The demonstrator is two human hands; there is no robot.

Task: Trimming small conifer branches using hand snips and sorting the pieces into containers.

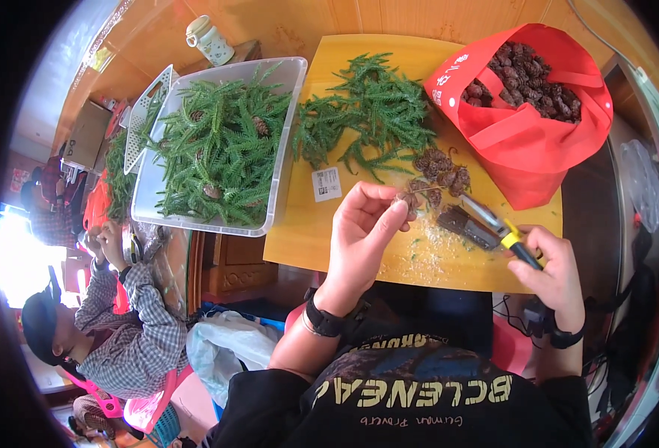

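Note:
My left hand (363, 231) pinches a small brown pine cone (409, 201) between thumb and fingers above the yellow tabletop (322, 246). A thin stem or wire seems to stick out of it. In my right hand (552, 272) is a pair of pliers (510, 237) with yellow and black handles, its metal jaws pointing up and left toward the cones. Several loose pine cones (441, 170) lie just beyond my left fingertips. A dark, flat bundle (466, 227) rests beneath the pliers; its kind is unclear. Green artificial pine sprigs (378, 112) are heaped at the far side.
A clear plastic bin (294, 112) of green sprigs with cones stands to the left. At the right back sits a red bag (520, 168) full of pine cones. A white label (326, 184) and pale crumbs lie on the table. Another person (131, 328) works at far left.

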